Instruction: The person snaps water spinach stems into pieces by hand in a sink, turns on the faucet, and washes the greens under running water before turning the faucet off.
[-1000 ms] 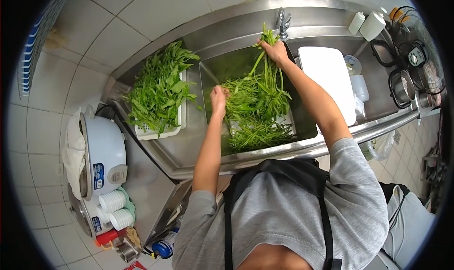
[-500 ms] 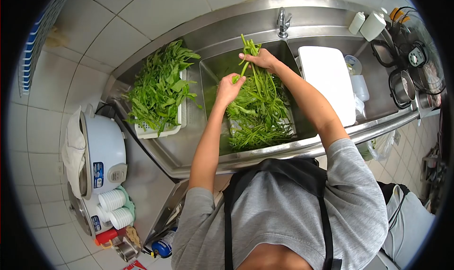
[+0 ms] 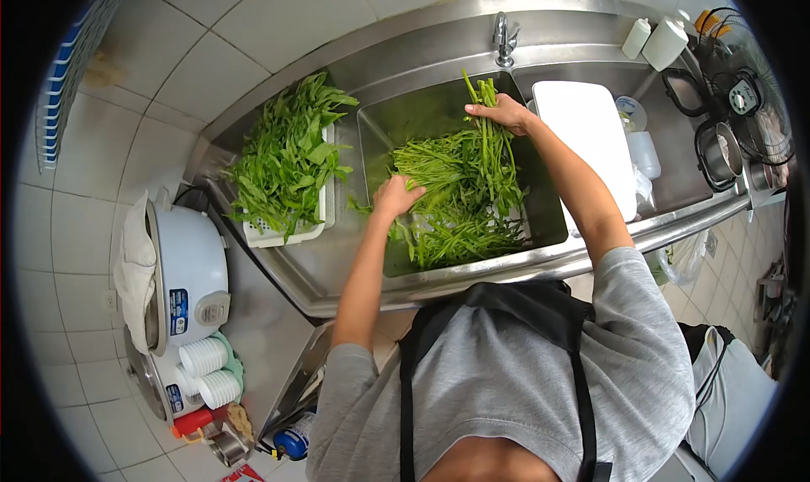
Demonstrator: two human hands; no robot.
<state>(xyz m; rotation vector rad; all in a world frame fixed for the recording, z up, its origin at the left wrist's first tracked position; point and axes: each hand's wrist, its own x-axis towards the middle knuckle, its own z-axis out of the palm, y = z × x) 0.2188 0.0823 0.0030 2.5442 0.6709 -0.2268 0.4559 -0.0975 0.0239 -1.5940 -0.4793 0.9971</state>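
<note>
My right hand (image 3: 504, 114) is wrapped around a bunch of long-stemmed leafy greens (image 3: 488, 148), over the far right of the sink basin (image 3: 544, 208). Thick cut stems stick up above the fingers, and leaves hang down. Lower and to the left, my left hand (image 3: 398, 197) is closed on a green sprig (image 3: 359, 205), partly hidden by the fingers, with leaves showing beside the hand. Below both hands a heap of loose greens (image 3: 456, 241) fills much of the basin. To the left, more leafy greens (image 3: 291, 157) are piled in a white perforated basket (image 3: 325, 203).
Behind the basin stands a faucet (image 3: 504, 41). A white board (image 3: 585, 144) lies across the right basin, beside plastic containers (image 3: 643, 154). White bottles (image 3: 665, 45) stand at back right. At left are a rice cooker (image 3: 190, 267) and stacked white cups (image 3: 211, 370).
My left hand has moved down and left, away from the bunch. My right hand has shifted right and slightly down, still holding its stems.
</note>
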